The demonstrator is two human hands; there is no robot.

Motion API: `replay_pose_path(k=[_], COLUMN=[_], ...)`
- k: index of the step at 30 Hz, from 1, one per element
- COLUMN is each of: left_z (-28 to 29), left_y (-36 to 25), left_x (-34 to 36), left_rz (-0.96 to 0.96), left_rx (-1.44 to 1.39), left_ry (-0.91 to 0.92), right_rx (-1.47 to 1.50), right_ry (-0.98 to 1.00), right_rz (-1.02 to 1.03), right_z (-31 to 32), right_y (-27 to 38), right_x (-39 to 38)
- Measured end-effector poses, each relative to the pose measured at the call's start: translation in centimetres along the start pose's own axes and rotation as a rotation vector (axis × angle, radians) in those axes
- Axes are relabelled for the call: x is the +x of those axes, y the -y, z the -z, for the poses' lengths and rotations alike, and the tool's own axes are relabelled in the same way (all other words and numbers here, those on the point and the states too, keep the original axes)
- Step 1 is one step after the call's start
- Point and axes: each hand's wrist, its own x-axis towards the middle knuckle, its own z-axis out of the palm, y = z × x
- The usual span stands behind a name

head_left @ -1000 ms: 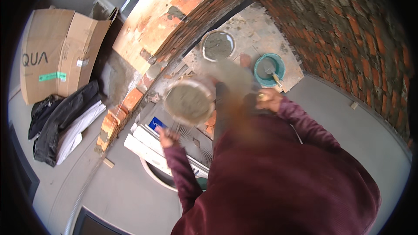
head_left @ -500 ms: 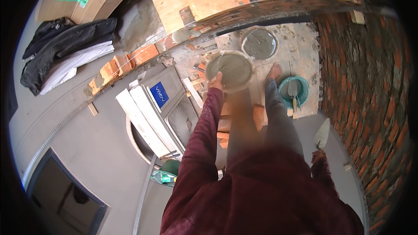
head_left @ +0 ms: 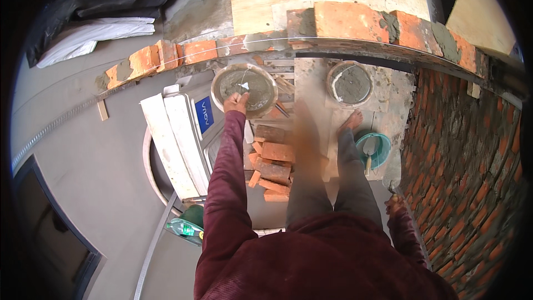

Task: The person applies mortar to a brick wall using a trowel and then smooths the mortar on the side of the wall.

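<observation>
My left hand (head_left: 237, 102) is closed at the near rim of a round basin of wet grey mortar (head_left: 256, 98), with my thumb side over the edge. A small bright patch shows just beyond the fingers; I cannot make out what it is. Low at the right, my right hand (head_left: 396, 204) grips the handle of a pointed trowel (head_left: 392, 179), its mortar-grey blade directed away from me. A second round basin of mortar (head_left: 351, 84) stands on the boards at the far right. Nearer, a teal bucket (head_left: 379, 158) holds another trowel (head_left: 368, 162) with a wooden handle.
Loose red bricks (head_left: 275, 173) lie in a pile by my legs. A low brick wall (head_left: 352, 22) with a string line runs across the far side. A rough brick wall (head_left: 455, 150) borders the right. An outdoor air-conditioning unit (head_left: 186, 119) and planks stand at left.
My left hand and its mortar basin have moved left, away from the second basin, uncovering more of the brick pile. My right hand still holds the trowel; the view has shifted.
</observation>
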Motion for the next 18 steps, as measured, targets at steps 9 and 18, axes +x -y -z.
replay_pose_path(k=[9, 18], left_z=[6.1, 3.2], left_y=[-1.1, -3.0], left_x=[8.6, 14.6], left_rz=[-0.174, -0.206], left_rx=[-0.011, -0.018], left_ry=[-0.017, -0.031], right_rx=[-0.118, -0.114], right_ry=[-0.024, -0.082], right_rz=[-0.005, -0.051], right_z=[-3.3, -2.9], right_y=[6.0, 5.9], right_x=[-0.1, -1.0])
